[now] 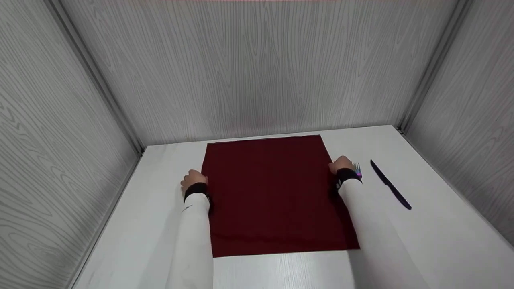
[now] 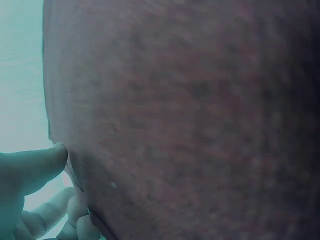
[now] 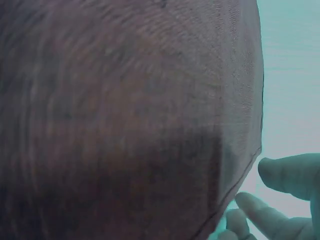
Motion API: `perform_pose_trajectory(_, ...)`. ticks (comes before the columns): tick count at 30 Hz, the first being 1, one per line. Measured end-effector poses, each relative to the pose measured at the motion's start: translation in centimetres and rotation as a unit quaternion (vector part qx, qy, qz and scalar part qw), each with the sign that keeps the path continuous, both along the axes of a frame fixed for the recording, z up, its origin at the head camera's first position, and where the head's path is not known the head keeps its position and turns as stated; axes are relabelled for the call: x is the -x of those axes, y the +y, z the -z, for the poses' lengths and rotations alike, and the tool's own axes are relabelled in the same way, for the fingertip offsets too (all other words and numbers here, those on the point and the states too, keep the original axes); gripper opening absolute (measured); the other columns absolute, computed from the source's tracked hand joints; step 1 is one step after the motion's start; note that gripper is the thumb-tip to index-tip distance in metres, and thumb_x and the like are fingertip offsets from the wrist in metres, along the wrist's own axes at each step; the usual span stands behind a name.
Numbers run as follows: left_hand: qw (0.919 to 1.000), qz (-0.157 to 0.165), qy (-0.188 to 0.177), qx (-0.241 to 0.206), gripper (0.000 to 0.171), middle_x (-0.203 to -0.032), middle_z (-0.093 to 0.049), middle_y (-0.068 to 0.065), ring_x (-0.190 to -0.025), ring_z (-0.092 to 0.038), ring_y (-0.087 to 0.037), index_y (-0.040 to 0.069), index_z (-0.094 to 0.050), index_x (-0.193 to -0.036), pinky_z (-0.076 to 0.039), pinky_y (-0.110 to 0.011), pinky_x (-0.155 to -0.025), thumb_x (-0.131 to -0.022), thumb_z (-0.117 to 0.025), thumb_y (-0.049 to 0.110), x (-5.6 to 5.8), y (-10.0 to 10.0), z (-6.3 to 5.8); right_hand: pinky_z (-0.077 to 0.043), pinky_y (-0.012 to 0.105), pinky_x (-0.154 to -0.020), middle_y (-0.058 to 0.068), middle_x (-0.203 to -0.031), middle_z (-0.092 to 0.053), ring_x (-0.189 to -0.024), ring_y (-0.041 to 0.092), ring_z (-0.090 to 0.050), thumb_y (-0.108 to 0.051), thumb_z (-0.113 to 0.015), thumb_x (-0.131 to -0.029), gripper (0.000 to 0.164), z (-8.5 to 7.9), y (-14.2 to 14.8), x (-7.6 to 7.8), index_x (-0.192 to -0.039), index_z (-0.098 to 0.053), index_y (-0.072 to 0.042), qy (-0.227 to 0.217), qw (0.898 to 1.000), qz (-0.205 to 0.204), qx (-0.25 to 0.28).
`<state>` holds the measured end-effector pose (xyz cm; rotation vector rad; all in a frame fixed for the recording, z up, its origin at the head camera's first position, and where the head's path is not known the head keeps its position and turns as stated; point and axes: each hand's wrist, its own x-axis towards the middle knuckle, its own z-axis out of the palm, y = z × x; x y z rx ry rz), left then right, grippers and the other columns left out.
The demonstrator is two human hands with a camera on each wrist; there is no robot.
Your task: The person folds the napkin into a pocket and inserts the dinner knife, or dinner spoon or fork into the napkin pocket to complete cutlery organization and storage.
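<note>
A dark red square cloth (image 1: 273, 192) lies spread over the white table. At its left edge is my left hand (image 1: 194, 181); the left wrist view shows the thumb (image 2: 56, 156) on the cloth's border and the other fingers curled under it, pinching the edge. My right hand (image 1: 342, 163) is at the opposite edge. In the right wrist view its thumb (image 3: 287, 175) and fingertips are right beside the border, with a gap between thumb and index finger. A fork (image 1: 357, 170) with shiny rainbow-coloured metal shows partly behind the right hand, its handle hidden by the wrist.
A dark table knife (image 1: 390, 184) lies slanted on the right side of the white table (image 1: 281, 273). Grey wood-grain panels stand at the back (image 1: 257, 68) and along both sides. The cloth's far edge lies close to the back panel.
</note>
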<state>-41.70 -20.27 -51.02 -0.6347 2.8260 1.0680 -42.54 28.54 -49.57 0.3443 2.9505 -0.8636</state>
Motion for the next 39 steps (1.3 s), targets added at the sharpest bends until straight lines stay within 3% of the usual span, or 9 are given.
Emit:
perform_pose_trajectory(7, 0.9998, 0.014, -0.004, 0.013, 0.041, -0.143, -0.053, -0.036, -0.138, -0.043, -0.054, -0.012, -0.061, -0.134, -0.04, -0.063, -0.113, -0.107, -0.048, 0.015, -0.1, 0.0, 0.3, -0.045, 0.061, -0.11, 0.035, -0.131, -0.065, -0.125, 0.05, -0.062, -0.02, -0.059, -0.098, 0.044, 0.6, 0.1, 0.0, -0.12, -0.065, 0.018, 0.007, 1.0, 0.004, -0.024)
perform_pose_trajectory(13, 0.9989, 0.019, -0.005, -0.043, 0.044, -0.141, -0.057, -0.03, -0.134, -0.049, -0.046, -0.01, -0.058, -0.135, -0.043, -0.054, -0.11, -0.1, -0.041, 0.009, -0.1, 0.1, -0.5, -0.054, 0.049, -0.09, 0.032, -0.112, -0.07, -0.095, 0.036, -0.063, -0.015, -0.052, -0.094, 0.034, 1.1, 0.9, 0.5, -0.103, -0.067, 0.015, 0.034, 0.999, -0.009, 0.031)
perform_pose_trajectory(21, 0.9898, 0.022, 0.077, -0.118, 0.049, -0.157, -0.05, -0.023, -0.147, -0.044, -0.039, -0.003, -0.054, -0.15, -0.032, -0.048, -0.124, -0.104, -0.042, 0.011, 0.5, -0.2, -0.7, -0.043, 0.044, -0.116, 0.029, -0.156, -0.049, -0.144, 0.04, -0.046, -0.021, -0.051, -0.106, 0.051, 1.2, 1.5, 1.8, -0.149, -0.053, 0.006, 0.024, 0.982, -0.049, 0.183)
perform_pose_trajectory(24, 0.9858, 0.001, 0.104, -0.132, 0.042, -0.151, -0.057, -0.023, -0.145, -0.047, -0.039, -0.006, -0.06, -0.143, -0.033, -0.046, -0.124, -0.109, -0.045, 0.014, 0.7, -0.4, -0.5, -0.052, 0.03, -0.09, 0.022, -0.138, -0.064, -0.105, 0.025, -0.066, -0.022, -0.053, -0.108, 0.049, 1.1, 1.8, 1.8, -0.151, -0.054, 0.0, 0.024, 0.974, -0.032, 0.224)
perform_pose_trajectory(28, 0.9696, -0.028, 0.166, -0.178, 0.035, -0.141, -0.064, -0.026, -0.139, -0.054, -0.038, -0.008, -0.066, -0.134, -0.041, -0.044, -0.119, -0.109, -0.053, 0.012, 0.6, -0.6, -1.0, -0.045, 0.019, -0.062, 0.005, -0.111, -0.067, -0.054, 0.002, -0.04, -0.021, -0.055, -0.109, 0.044, 0.7, 2.4, 1.2, -0.148, -0.059, -0.003, 0.058, 0.951, -0.002, 0.305)
perform_pose_trajectory(30, 0.9603, -0.036, 0.19, -0.201, 0.033, -0.139, -0.065, -0.027, -0.137, -0.056, -0.038, -0.008, -0.068, -0.132, -0.043, -0.044, -0.117, -0.108, -0.056, 0.011, 0.3, -0.7, -1.5, -0.052, 0.019, -0.076, 0.011, -0.12, -0.069, -0.063, -0.003, -0.047, -0.022, -0.054, -0.11, 0.044, 0.2, 2.8, 0.7, -0.15, -0.057, -0.002, 0.07, 0.941, -0.002, 0.332)
perform_pose_trajectory(34, 0.9514, -0.032, 0.215, -0.218, 0.03, -0.131, -0.068, -0.025, -0.121, -0.063, -0.032, -0.003, -0.071, -0.129, -0.049, -0.037, -0.103, -0.106, -0.059, 0.009, -0.5, -1.5, -2.6, -0.045, 0.039, -0.116, 0.02, -0.16, -0.048, -0.123, 0.013, -0.056, -0.027, -0.053, -0.111, 0.049, -1.1, 3.9, -0.9, -0.152, -0.053, 0.0, 0.079, 0.929, -0.017, 0.361)
perform_pose_trajectory(36, 0.9559, -0.016, 0.208, -0.206, 0.03, -0.126, -0.07, -0.023, -0.107, -0.064, -0.027, -0.002, -0.072, -0.128, -0.049, -0.033, -0.091, -0.103, -0.059, 0.01, -1.0, -2.2, -3.1, -0.042, 0.045, -0.119, 0.023, -0.163, -0.042, -0.14, 0.025, -0.046, -0.03, -0.052, -0.112, 0.052, -1.6, 4.6, -1.9, -0.153, -0.051, 0.002, 0.071, 0.933, -0.037, 0.351)
perform_pose_trajectory(39, 0.9738, 0.038, 0.165, -0.152, 0.032, -0.12, -0.07, -0.022, -0.093, -0.061, -0.022, -0.001, -0.072, -0.127, -0.046, -0.03, -0.079, -0.101, -0.058, 0.012, -2.2, -3.3, -3.7, -0.05, 0.038, -0.106, 0.025, -0.159, -0.046, -0.138, 0.032, -0.046, -0.035, -0.052, -0.112, 0.053, -2.2, 5.6, -3.5, -0.15, -0.055, 0.002, 0.044, 0.949, -0.066, 0.306)
